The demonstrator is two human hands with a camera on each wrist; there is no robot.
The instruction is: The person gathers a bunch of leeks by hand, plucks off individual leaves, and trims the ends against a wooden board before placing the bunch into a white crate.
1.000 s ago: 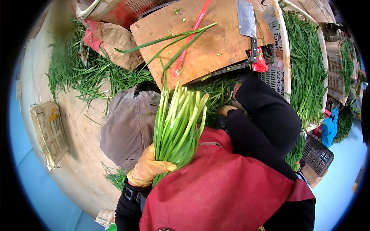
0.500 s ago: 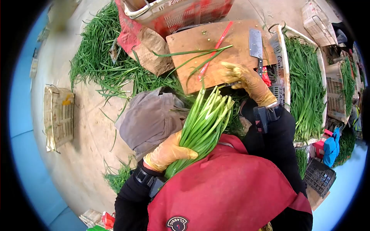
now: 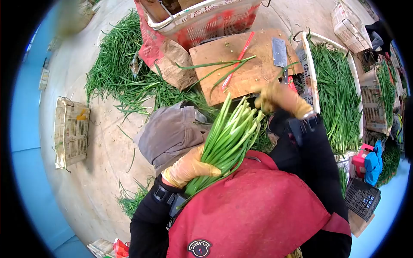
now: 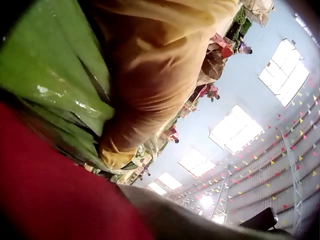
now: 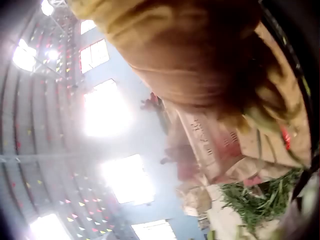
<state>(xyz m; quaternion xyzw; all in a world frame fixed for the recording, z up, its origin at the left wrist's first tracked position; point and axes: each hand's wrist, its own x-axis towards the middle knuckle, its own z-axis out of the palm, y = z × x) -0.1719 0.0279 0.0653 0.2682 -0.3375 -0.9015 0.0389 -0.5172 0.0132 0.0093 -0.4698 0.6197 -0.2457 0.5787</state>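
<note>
My left hand (image 3: 191,168), in a yellowish glove, grips a thick bunch of chive-like green stalks (image 3: 230,137) against the red apron (image 3: 258,202). The pale ends point up and away from me; the leafy part runs down under the hand. In the left wrist view, broad wet leaves (image 4: 45,65) lie beside the glove. My gloved right hand (image 3: 282,99), blurred, is just right of the pale ends, by the near edge of a wooden board (image 3: 206,56). Its fingers bend toward the stalks; I cannot tell whether they pinch one.
On the board lie a cleaver (image 3: 279,52), a red strip (image 3: 238,60) and loose stalks (image 3: 219,65). Right of it stands a crate of greens (image 3: 333,86). A pile of greens (image 3: 116,56) covers the floor at left, beside a sack (image 3: 172,64). Another crate (image 3: 71,133) stands further left.
My right hand has come up from low by the knee, fingers spread, then bent in near the stalk ends. The left hand keeps its grip on the bunch. The head view has shifted.
</note>
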